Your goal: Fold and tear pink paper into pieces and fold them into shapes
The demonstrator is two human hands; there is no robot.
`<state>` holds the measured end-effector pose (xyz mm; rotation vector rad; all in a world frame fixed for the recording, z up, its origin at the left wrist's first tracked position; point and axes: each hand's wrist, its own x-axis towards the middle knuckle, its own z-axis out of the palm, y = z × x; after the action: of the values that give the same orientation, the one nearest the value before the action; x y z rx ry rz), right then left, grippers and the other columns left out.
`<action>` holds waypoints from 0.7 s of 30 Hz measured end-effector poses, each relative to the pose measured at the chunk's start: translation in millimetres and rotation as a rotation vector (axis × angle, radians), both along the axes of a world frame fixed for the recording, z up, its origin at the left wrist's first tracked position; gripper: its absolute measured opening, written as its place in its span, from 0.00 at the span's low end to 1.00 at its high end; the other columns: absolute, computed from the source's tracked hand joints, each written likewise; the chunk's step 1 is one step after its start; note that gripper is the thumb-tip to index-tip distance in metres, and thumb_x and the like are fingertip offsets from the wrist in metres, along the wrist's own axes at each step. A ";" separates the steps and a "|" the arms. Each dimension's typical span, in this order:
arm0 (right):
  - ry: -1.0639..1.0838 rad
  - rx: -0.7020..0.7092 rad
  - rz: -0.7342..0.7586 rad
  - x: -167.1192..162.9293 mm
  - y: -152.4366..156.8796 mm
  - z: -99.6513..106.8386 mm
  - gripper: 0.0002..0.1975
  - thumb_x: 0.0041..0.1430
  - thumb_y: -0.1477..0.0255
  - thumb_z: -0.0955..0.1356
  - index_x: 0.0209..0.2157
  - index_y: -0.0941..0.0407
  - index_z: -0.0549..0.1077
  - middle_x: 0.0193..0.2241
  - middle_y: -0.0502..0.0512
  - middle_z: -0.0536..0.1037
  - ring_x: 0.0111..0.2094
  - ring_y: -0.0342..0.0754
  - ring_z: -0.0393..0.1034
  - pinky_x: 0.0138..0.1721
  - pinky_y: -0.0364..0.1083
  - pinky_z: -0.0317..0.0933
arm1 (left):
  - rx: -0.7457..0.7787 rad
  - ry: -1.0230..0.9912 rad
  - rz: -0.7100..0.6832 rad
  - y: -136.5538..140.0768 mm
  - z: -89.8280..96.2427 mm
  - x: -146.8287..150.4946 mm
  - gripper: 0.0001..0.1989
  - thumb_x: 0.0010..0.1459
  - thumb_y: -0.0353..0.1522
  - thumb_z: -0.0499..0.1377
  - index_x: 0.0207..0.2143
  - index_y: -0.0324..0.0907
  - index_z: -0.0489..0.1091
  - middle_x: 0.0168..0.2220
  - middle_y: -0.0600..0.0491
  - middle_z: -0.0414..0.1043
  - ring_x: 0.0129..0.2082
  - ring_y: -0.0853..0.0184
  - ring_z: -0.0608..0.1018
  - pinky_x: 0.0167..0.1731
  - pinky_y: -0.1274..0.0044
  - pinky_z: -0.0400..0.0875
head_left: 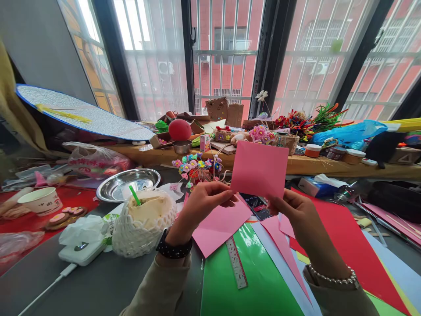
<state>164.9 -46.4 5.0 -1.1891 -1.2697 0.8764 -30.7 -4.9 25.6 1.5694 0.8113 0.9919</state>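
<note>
Between my two hands a rectangular piece of pink paper (259, 169) is held up above the table. My left hand (212, 195) pinches its lower left corner between thumb and fingers. At the lower right corner, my right hand (294, 208) grips it the same way. Below lies a larger pink sheet (219, 226), partly over a green sheet (259, 272). A short printed ruler (236, 263) rests on the green sheet. Just behind the held paper, a phone (258, 206) showing a timer is partly covered.
To the left stand a coconut (144, 224) in white foam netting with a green straw, a metal plate (107, 188), a paper cup (41, 202) and a white charger (82, 252). Red sheets (338, 237) lie at right. Craft flowers (197, 166) and jars (353, 157) line the back.
</note>
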 end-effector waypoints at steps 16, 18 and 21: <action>-0.034 0.031 0.084 1.5 1.3 -1.2 0.10 0.47 0.65 0.66 0.21 0.58 0.68 0.17 0.48 0.70 0.20 0.40 0.63 0.23 0.40 0.58 | -0.136 -0.104 -0.080 3.7 -8.7 13.8 0.15 0.49 0.37 0.55 0.35 0.35 0.65 0.32 0.48 0.70 0.31 0.68 0.74 0.34 0.76 0.68; -0.030 0.031 0.115 1.1 1.8 -1.5 0.09 0.47 0.66 0.66 0.22 0.58 0.69 0.18 0.48 0.70 0.21 0.40 0.63 0.23 0.40 0.58 | -0.127 -0.099 -0.109 0.3 -8.4 16.7 0.12 0.49 0.36 0.56 0.32 0.34 0.66 0.28 0.49 0.71 0.28 0.69 0.74 0.32 0.77 0.69; -0.040 0.013 0.133 1.2 2.5 -3.7 0.10 0.46 0.65 0.67 0.23 0.58 0.70 0.16 0.49 0.70 0.18 0.39 0.61 0.20 0.39 0.55 | -0.078 -0.120 -0.089 -2.9 -9.3 21.2 0.09 0.48 0.33 0.56 0.29 0.34 0.67 0.26 0.50 0.71 0.25 0.71 0.74 0.30 0.79 0.69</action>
<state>166.1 -43.8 1.4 -1.1267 -1.3978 0.9431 -9.5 -7.8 16.4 1.4520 0.6835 0.9692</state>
